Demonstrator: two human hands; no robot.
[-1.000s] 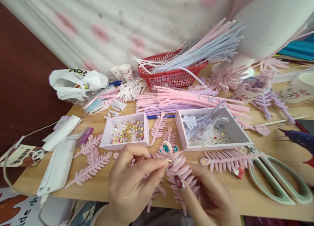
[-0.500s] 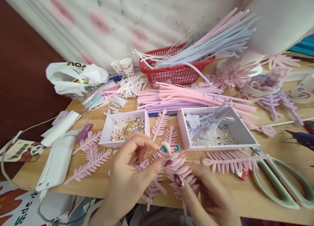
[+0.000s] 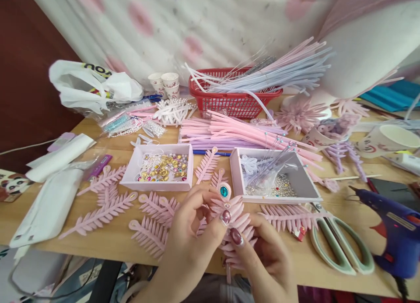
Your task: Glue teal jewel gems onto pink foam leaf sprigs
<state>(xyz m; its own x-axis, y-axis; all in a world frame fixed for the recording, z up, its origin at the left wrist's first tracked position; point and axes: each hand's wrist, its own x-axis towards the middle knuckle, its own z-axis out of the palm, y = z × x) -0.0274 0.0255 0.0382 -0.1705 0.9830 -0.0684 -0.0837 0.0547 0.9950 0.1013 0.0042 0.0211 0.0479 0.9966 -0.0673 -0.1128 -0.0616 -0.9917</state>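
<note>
A pink pipe-cleaner feather (image 3: pixel 236 217) is held upright between my two hands, near the table's front edge. At its top sits an oval teal gem (image 3: pixel 224 192) ringed with small beads, facing me. My left hand (image 3: pixel 188 237) pinches the feather just below the gem, its thumb beside a small pale jewel (image 3: pixel 227 205). Lower on the right, my right hand (image 3: pixel 267 255) grips the feather between thumb and fingers. My hands hide part of its lower length. More pink feathers (image 3: pixel 151 235) lie to the left, and another feather (image 3: pixel 288 216) lies to the right.
Behind my hands stand a box of gold gems (image 3: pixel 131 167) and a box of pearls and pins (image 3: pixel 308 180). Scissors (image 3: pixel 344 246) and a blue glue gun (image 3: pixel 398 233) lie to the right. Pink pipe cleaners (image 3: pixel 226 130) and a red basket (image 3: pixel 226 103) are farther back.
The teal gem has turned to face me. My left fingers have shifted from beside the gem to below it. The view has swung right, showing more of the glue gun.
</note>
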